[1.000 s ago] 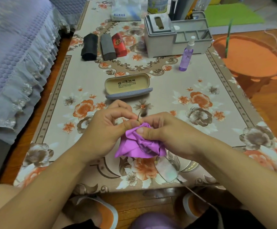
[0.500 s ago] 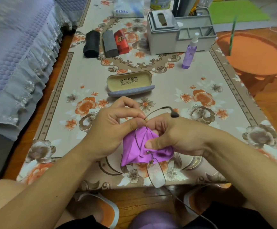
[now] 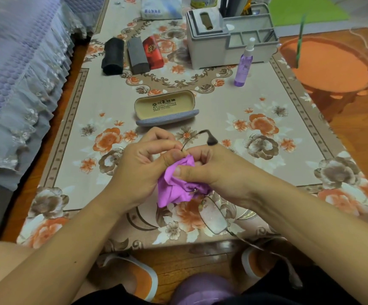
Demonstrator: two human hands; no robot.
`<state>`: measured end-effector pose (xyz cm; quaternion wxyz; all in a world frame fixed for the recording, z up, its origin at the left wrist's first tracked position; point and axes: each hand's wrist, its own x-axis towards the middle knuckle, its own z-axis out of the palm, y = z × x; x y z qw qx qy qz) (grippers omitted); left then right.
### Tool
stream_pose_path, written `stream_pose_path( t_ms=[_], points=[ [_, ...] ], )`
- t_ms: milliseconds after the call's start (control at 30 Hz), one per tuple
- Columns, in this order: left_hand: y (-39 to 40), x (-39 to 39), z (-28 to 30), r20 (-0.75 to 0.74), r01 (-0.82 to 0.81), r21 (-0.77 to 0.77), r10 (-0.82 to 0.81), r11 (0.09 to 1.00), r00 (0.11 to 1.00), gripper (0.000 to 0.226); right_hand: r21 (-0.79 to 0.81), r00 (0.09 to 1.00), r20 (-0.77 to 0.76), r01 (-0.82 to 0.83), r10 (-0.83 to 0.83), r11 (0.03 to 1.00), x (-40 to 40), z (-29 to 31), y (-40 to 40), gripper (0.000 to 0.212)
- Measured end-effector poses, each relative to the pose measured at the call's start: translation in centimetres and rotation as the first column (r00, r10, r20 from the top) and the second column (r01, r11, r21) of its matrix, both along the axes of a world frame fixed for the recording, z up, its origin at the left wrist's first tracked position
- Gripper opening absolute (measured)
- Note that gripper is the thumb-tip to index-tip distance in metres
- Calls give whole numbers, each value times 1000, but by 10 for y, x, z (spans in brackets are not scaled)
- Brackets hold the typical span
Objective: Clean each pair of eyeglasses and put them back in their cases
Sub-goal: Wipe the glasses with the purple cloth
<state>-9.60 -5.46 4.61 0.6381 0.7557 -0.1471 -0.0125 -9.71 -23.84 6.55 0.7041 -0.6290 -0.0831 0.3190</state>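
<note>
Eyeglasses sit at lower centre of the frame: left hand pinches a thin temple, right hand grips the purple cloth bunched over one lens; open case lies above.

The room is evenly and softly lit, neither bright nor dim, with a warm cast over the tabletop. Shadows are faint: a soft one lies under the hands and a darker band runs along the bed edge at the left. No hard glare shows; only a pale sheen sits on the lens near the front edge. The wide lens bends straight lines, so the tabletop borders splay outward. The bed cover is smeared with blur at the upper left, and the far clutter looks soft. The forearms at the bottom are slightly hazy.
</note>
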Motion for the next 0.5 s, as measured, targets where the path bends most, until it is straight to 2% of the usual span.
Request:
stream_pose_path(
  t_ms=[167,233,300,333,367,400,467,500],
  points=[
    [-1,-3,0,27,-48,30,47,998,999,12,48,998,24,62,-63,997,0,-3,-4,14],
    [-1,-3,1,115,-97,71,88,993,989,11,35,995,29,94,-95,995,1,-3,-4,12],
    [-1,-6,3,212,-147,62,131,987,968,5,64,980,-53,197,-194,978,8,0,-10,18],
    [1,-7,3,263,-177,45,159,983,951,10,74,960,-97,270,-262,960,16,2,-18,21],
    [4,-8,3,310,-206,34,186,978,932,13,51,940,-86,334,-329,941,25,4,-29,21],
    [8,-9,3,354,-236,29,210,971,911,13,-15,923,-2,384,-384,923,34,7,-43,18],
    [15,-8,2,405,-283,18,252,959,879,12,-136,899,148,432,-413,892,49,13,-72,15],
    [18,-7,2,408,-300,5,272,954,872,12,-158,897,159,436,-413,886,53,15,-83,17]
  ],
)
